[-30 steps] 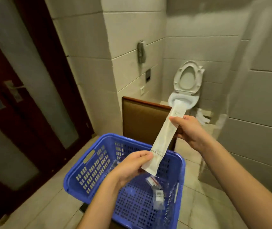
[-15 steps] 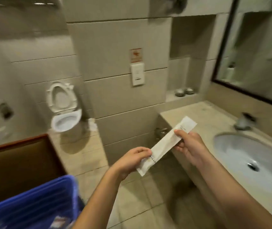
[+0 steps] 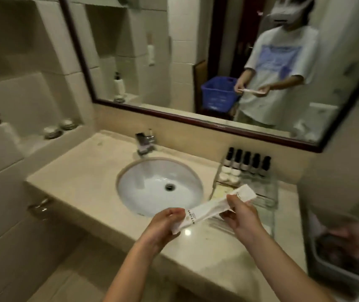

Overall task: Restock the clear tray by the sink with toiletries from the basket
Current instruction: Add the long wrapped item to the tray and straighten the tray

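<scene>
The long white paper-wrapped toiletry packet [image 3: 212, 209] is held by both ends, probably so it can be laid flat into the clear plastic tray [image 3: 264, 194] just right of the white oval sink [image 3: 160, 186]; its far end seems to be over the tray. The left hand [image 3: 165, 225] pinches the near end with curled fingers. The right hand [image 3: 243, 216] grips near the far end, thumb on top (the blue plastic basket [image 3: 217, 94] shows only in the mirror), and both forearms reach forward.

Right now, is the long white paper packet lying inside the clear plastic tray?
No, the left hand and right hand grip the long white paper packet in the air, near the clear plastic tray.
</scene>
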